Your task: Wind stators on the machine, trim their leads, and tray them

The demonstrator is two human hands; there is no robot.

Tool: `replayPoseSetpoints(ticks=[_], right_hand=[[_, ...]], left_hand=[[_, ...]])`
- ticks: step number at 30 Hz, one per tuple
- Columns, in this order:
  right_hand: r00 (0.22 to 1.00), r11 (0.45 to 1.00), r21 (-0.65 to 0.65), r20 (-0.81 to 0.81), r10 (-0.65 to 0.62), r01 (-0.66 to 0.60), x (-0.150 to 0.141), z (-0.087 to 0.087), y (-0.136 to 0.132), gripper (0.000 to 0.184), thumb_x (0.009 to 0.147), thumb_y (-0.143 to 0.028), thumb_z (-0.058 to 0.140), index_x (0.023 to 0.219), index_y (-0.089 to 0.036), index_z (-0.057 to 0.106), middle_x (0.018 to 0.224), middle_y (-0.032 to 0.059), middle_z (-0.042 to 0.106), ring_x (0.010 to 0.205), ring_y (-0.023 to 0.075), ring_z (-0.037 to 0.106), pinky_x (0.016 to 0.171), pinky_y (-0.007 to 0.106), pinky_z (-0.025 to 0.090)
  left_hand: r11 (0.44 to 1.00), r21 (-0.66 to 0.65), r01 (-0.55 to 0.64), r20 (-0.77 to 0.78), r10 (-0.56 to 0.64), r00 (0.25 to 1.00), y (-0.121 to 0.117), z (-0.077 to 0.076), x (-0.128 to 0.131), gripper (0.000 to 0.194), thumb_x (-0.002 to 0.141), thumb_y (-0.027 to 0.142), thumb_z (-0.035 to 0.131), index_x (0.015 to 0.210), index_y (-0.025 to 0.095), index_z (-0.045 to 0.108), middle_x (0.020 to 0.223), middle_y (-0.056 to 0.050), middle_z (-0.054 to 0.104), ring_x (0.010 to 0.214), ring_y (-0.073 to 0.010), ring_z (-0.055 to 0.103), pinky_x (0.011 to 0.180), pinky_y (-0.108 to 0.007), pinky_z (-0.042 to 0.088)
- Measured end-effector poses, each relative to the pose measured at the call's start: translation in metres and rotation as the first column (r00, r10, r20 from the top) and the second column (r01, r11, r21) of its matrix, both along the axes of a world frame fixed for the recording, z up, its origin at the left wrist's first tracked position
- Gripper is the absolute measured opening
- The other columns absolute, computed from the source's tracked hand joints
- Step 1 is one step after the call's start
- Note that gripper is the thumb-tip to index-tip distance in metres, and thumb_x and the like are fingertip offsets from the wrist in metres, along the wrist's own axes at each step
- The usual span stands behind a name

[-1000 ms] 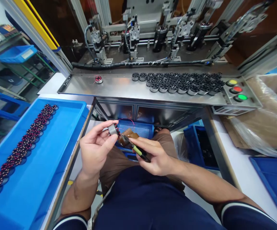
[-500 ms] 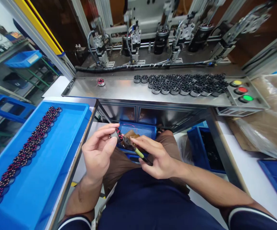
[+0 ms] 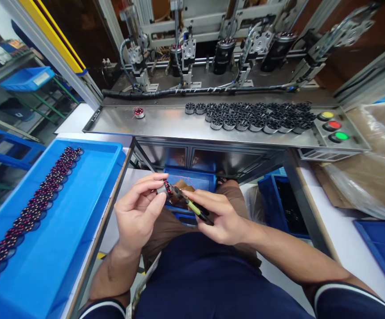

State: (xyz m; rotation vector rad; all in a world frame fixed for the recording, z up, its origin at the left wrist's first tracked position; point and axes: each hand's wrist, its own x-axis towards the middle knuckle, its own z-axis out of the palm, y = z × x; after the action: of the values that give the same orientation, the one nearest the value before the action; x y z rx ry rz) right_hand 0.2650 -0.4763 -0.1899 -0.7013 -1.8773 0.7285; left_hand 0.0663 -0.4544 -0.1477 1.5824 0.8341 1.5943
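Between the thumb and fingers of my left hand [image 3: 139, 208] is a small round motor stator [image 3: 166, 188], grey on its side with red windings facing right. My right hand [image 3: 221, 215] grips a pair of cutting pliers [image 3: 194, 207] with green and black handles. The pliers' jaws point left, close to the stator's wound face; whether they touch it I cannot tell. Both hands are above my lap, in front of the machine. A single red-wound stator [image 3: 139, 113] sits at the left of the metal tray.
On the metal tray [image 3: 112, 122], several black stators [image 3: 255, 118] stand in rows beside yellow, red and green buttons [image 3: 339, 136]. A blue tray [image 3: 69, 235] at the left holds a band of wound stators [image 3: 34, 208]. Below my hands is a blue bin [image 3: 199, 179]. Plastic-wrapped cardboard [image 3: 372, 177] lies right.
The pliers and my right hand have tilted slightly, and the handles appear a little further apart. My left hand keeps its hold on the stator. The whole view has shifted slightly.
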Motion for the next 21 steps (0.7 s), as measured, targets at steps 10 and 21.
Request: replayPoseSetpoints(ticks=[10, 21], right_hand=[[1.0, 1.0, 0.017, 0.012, 0.019, -0.019, -0.0039, 0.0056, 0.0026, 0.07, 0.079, -0.006, 0.054, 0.147, -0.016, 0.044, 0.121, 0.0143, 0.066, 0.111, 0.0217, 0.065, 0.097, 0.039, 0.054], [0.996, 0.992, -0.093, 0.041, -0.083, 0.086, -0.0024, 0.0008, 0.0007, 0.066, 0.078, -0.005, 0.053, 0.143, -0.019, 0.053, 0.118, 0.0115, 0.071, 0.103, 0.0214, 0.07, 0.089, 0.035, 0.057]], left_hand=[[0.999, 0.019, 0.025, -0.033, -0.025, 0.999, -0.0051, 0.0027, -0.0017, 0.034, 0.083, 0.002, 0.068, 0.109, 0.024, 0.076, 0.113, -0.004, 0.076, 0.108, -0.0175, 0.071, 0.084, -0.025, 0.062], [0.999, 0.035, 0.035, -0.095, -0.031, 0.995, -0.0035, -0.0008, -0.0063, 0.029, 0.085, 0.005, 0.068, 0.108, 0.023, 0.074, 0.116, -0.007, 0.074, 0.112, -0.0194, 0.07, 0.079, -0.024, 0.062]])
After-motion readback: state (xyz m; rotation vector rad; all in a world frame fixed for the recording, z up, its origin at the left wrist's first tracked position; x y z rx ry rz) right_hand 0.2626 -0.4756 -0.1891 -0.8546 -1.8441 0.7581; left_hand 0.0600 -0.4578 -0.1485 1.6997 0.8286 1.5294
